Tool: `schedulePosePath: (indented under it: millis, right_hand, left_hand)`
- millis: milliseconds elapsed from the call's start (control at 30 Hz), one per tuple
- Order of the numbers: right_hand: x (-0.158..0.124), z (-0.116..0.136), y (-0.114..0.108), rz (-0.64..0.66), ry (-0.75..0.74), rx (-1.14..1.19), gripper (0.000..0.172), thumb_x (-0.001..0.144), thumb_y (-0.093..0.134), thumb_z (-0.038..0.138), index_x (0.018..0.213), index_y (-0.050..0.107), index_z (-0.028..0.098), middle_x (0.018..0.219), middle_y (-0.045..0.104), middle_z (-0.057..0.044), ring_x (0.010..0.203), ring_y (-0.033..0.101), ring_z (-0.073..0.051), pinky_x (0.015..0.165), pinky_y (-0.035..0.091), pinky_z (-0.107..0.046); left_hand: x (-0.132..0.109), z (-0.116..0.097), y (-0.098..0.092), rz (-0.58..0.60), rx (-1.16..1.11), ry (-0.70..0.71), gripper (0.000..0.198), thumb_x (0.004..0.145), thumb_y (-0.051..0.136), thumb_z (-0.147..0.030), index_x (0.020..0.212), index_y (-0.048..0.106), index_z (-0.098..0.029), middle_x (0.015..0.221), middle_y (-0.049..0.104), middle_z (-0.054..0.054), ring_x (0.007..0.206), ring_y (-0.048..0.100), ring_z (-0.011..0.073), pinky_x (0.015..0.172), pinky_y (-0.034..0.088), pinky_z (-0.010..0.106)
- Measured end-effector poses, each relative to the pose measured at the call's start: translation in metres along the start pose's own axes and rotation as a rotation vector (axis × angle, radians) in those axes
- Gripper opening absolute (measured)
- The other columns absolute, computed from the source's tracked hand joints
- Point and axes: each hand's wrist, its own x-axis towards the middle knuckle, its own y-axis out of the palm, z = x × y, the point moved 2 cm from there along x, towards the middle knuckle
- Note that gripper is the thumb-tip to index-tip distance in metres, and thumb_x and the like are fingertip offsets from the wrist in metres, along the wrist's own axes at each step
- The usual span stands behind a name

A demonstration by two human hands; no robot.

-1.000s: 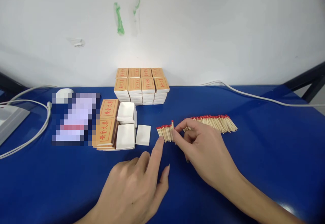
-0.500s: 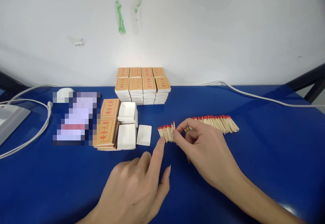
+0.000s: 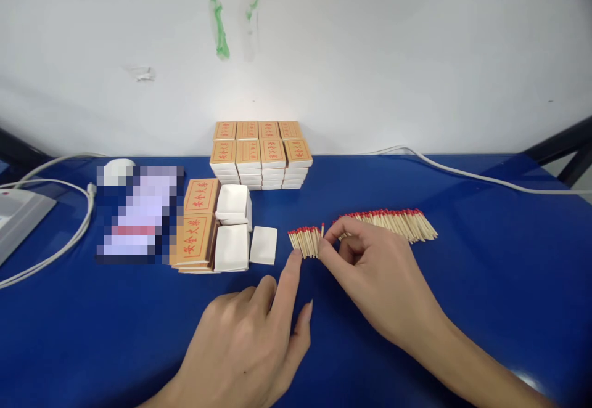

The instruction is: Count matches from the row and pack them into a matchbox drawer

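The small row of matches [image 3: 304,241] lies on the blue desk [image 3: 490,272], red heads away from the person. At the small row's left end, the left hand [image 3: 247,334] rests its outstretched index fingertip, thumb apart, gripping nothing. At its right end, the right hand [image 3: 386,278] has thumb and index finger nearly together, seemingly pinching one match [image 3: 322,230], though they hide its lower part. A longer row [image 3: 398,223] lies right of the small row; left of it sits a white tray [image 3: 264,246]; behind, stacked matchboxes [image 3: 259,156].
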Motion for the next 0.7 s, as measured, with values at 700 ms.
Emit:
schedulePosePath:
  millis: [700]
  right_hand:
    - [-0.0018,-0.0002,-0.0049,-0.022,-0.039,-0.071,0.021,0.097,0.066,0.038,0.080,0.064,0.027,0.048,0.052,0.009,0.045,0.047,-0.013,0.050,0.037,-0.030]
  left_hand:
    - [-0.0016,0.0001,0.0010,0.031,-0.019,-0.010,0.045,0.110,0.050,-0.027,0.151,0.051,-0.008,0.075,0.071,0.000,0.047,0.067,0.0193,0.041,0.048,0.035]
